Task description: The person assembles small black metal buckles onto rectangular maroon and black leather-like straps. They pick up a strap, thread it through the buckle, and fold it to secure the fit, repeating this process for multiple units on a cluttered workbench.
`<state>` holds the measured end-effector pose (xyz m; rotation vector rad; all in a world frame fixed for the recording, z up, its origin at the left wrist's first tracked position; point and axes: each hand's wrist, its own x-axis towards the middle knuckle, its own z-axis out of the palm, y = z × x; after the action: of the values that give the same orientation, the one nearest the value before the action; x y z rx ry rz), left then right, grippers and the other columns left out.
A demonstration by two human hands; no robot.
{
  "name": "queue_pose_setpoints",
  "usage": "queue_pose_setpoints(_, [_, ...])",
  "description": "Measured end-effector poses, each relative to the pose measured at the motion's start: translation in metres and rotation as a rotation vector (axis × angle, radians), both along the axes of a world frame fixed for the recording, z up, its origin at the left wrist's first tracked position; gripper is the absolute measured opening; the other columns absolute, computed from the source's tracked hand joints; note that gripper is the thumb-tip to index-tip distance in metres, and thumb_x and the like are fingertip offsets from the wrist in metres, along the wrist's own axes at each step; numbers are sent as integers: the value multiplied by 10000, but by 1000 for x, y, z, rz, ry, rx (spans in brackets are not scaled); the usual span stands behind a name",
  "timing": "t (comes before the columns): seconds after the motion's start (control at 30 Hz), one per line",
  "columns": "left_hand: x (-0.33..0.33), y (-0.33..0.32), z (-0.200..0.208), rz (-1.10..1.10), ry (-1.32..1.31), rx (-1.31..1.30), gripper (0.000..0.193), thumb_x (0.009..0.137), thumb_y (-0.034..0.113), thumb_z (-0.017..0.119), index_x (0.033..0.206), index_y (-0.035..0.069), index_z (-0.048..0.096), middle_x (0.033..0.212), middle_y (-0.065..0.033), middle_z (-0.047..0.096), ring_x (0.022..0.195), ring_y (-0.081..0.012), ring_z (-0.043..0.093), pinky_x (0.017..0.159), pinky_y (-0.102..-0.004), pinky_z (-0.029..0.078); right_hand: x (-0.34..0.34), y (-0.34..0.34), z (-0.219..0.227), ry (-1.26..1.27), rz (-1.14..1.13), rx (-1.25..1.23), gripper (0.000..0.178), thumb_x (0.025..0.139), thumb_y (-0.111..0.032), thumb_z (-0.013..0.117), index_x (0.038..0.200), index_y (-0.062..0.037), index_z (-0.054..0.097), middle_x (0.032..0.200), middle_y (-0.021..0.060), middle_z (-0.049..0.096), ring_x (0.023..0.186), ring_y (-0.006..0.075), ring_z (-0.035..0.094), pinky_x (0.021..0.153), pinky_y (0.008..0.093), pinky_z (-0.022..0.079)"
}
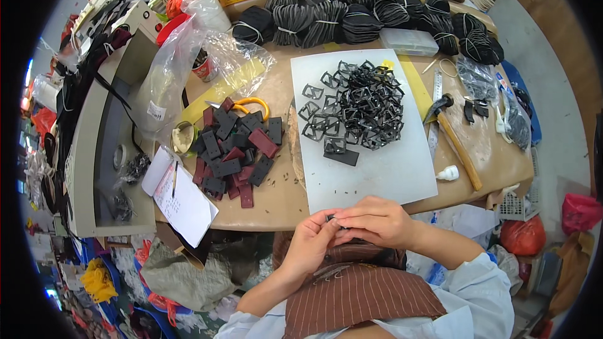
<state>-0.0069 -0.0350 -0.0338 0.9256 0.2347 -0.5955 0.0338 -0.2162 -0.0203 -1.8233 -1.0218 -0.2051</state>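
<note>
Both my hands meet just past the near edge of the white board (370, 182). My left hand (311, 238) is closed, with a small dark piece between its thumb and fingers, mostly hidden. The fingers of my right hand (380, 221) press together over the same spot; what they hold, if anything, is covered. On the board lies a heap of black open-frame buckles (370, 107). Nearest my hands there, a black flat strip with holes (342, 157) has a buckle beside it. Left of the board is a pile of black and dark red rectangular pieces (235, 150).
Orange-handled scissors (254, 105) lie by the pile. A wooden-handled hammer (458, 150) and a small white bottle (448, 173) are on the right. Banded black bundles (361, 23) line the back. An open notepad (182, 194) with a pen overhangs the left edge.
</note>
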Motion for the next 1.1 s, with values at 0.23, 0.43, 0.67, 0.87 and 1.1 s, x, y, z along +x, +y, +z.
queue_pose_setpoints(0.23, [-5,-3,-2,171,-125,8,225,905,30,509,1126,-13,505,942,-100,623,839,-142,630,744,-246,543,-20,15,-11,-73,-249,57,235,654,-69,759,862,-42,653,911,71,613,769,202,595,660,290,492])
queue_pose_setpoints(0.43, [-2,21,3,61,-199,72,172,866,7,568,1036,-16,563,933,-89,636,843,-119,616,696,-230,528,-16,8,26,527,-161,104,294,729,-93,734,1001,-38,635,952,81,556,799,173,575,708,276,485])
queue_pose_setpoints(0.67, [-12,28,23,-224,-265,315,140,848,22,594,976,-27,620,846,-53,664,747,-79,609,661,-203,488,10,-6,31,425,418,-127,327,757,-99,699,1068,-45,615,1015,75,581,824,186,605,722,289,502])
queue_pose_setpoints(0.87, [-15,25,30,-382,-370,561,111,826,33,615,926,-7,639,793,-44,665,702,-46,581,628,-195,464,-6,-6,29,336,434,-255,232,735,-115,710,942,-46,631,925,54,605,753,214,626,639,287,528])
queue_pose_setpoints(1.1, [35,49,21,-93,-457,927,160,766,95,690,896,12,646,814,-45,657,758,-123,606,702,-266,483,-5,-11,28,447,105,-57,141,719,-20,709,820,-4,613,909,103,644,751,154,646,633,240,529])
